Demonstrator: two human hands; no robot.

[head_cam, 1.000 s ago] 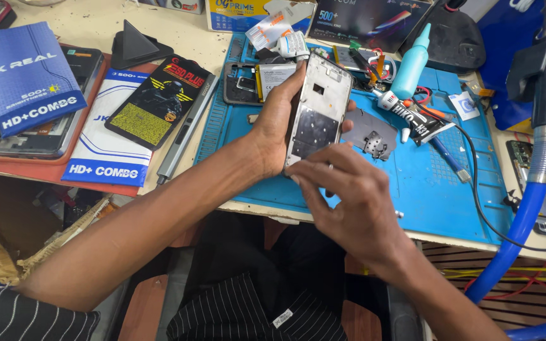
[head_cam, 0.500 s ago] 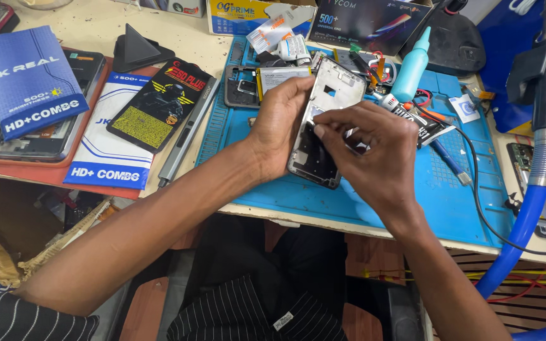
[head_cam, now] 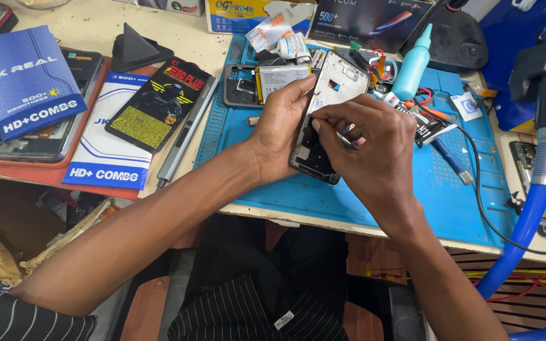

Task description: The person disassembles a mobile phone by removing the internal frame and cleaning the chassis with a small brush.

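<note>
A cluttered repair bench carries a blue work mat (head_cam: 349, 202) along its front edge. At the bench's left edge lies a blue box (head_cam: 26, 79), with a black packet (head_cam: 159, 104) beside it. Over the mat's middle, the left hand (head_cam: 282, 126) is clamped around the left side of a stripped phone frame (head_cam: 327, 113), holding it tilted above the mat. The right hand (head_cam: 374, 148) rests on the frame, fingers pinched together on a thin metal tool (head_cam: 347, 137). A teal bottle (head_cam: 412, 63) stands near the mat's back edge.

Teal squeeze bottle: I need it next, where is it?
In the head view, the teal squeeze bottle stands upright at the blue mat's far edge, right of the phone frame.
</note>
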